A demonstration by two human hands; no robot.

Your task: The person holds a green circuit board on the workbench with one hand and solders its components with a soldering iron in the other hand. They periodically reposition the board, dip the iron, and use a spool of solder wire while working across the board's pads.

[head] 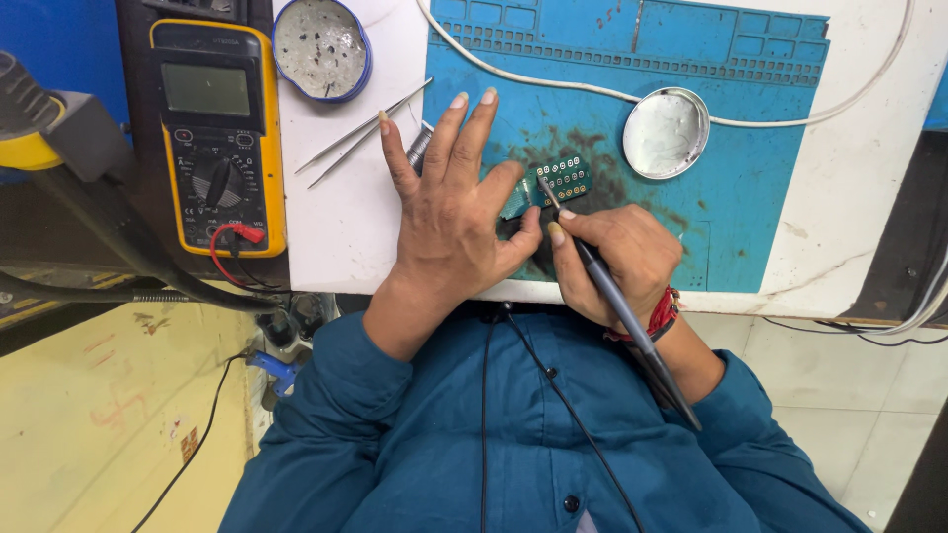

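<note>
1. The small green perforated circuit board (564, 180) lies on the blue silicone work mat (750, 197).
2. The left hand (449, 212) rests open, apparently pinning the board's edge.
3. The right hand (617, 259) grips a dark slim soldering iron (612, 296), tip on the board.

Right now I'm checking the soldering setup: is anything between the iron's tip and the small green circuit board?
Nothing visible. The right hand holds the soldering iron with its tip on the green circuit board; the left hand lies flat beside it.
</note>
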